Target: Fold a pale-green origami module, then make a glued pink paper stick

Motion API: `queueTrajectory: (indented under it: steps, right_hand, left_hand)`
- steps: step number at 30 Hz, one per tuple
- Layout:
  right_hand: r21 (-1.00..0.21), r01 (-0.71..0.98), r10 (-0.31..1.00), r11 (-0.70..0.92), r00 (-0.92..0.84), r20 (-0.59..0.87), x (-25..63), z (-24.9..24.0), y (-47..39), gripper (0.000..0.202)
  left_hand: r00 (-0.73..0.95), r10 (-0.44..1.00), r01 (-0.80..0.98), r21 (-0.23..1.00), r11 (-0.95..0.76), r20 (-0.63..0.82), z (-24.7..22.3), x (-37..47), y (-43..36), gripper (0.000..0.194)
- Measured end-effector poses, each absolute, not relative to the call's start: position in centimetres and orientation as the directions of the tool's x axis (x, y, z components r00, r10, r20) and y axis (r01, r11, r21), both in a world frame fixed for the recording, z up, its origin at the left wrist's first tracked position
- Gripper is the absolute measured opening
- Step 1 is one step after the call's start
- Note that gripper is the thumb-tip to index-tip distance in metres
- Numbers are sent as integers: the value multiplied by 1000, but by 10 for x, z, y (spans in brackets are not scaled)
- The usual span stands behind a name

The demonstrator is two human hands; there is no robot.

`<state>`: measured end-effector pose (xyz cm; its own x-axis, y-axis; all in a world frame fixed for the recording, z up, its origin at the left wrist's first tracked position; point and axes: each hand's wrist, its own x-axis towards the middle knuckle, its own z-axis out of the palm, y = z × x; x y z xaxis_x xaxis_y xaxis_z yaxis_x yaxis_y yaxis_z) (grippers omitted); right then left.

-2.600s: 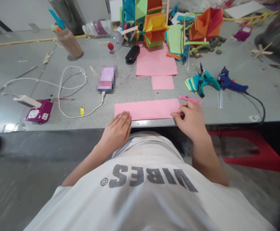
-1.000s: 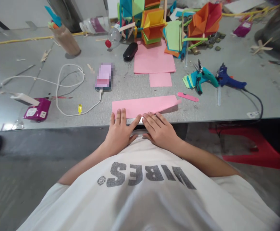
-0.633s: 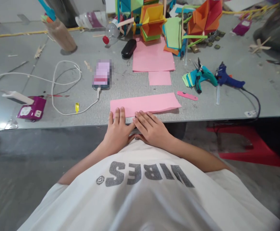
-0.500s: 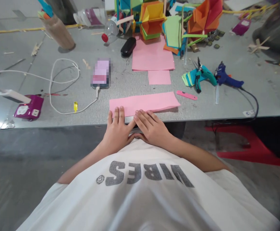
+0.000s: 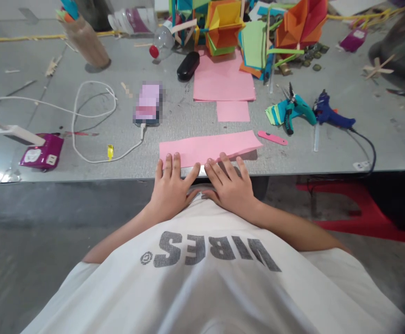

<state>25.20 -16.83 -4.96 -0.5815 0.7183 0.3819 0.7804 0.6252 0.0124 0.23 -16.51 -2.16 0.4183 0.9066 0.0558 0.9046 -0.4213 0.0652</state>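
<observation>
A long strip of pink paper (image 5: 202, 147), seemingly folded lengthwise, lies along the table's near edge. My left hand (image 5: 171, 185) is open, its fingertips pressing on the strip's lower left edge. To its right, my right hand (image 5: 232, 183) is open with fingers spread, the fingertips on the lower edge near the middle. The strip's right end lifts slightly off the table. Beyond it lie a small pink paper piece (image 5: 233, 112) and larger pink sheets (image 5: 223, 81). A pink cutter (image 5: 272, 138) rests just past the strip's right end.
Teal pliers (image 5: 298, 111) lie on small coloured papers, beside a blue glue gun (image 5: 332, 111) with a cord. At left are a phone (image 5: 148, 103) on a white cable and a purple power adapter (image 5: 42, 152). Folded paper lanterns (image 5: 225, 25) and a black case (image 5: 188, 66) stand behind.
My right hand has slid rightward along the strip's lower edge, away from my left hand, and its fingers have spread. My left hand stays in place. The view has shifted slightly.
</observation>
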Motion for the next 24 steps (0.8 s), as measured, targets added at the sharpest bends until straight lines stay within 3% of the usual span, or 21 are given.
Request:
queueTrajectory:
  steps: [15, 24]
  right_hand:
    - [63, 842, 804, 536, -532, 267, 335, -36, -155, 84]
    - [146, 875, 829, 462, -485, 279, 375, -35, -157, 92]
  left_hand:
    - [395, 916, 909, 115, -401, 71, -21, 2, -165, 76]
    - [420, 853, 873, 122, -473, 310, -50, -23, -164, 70]
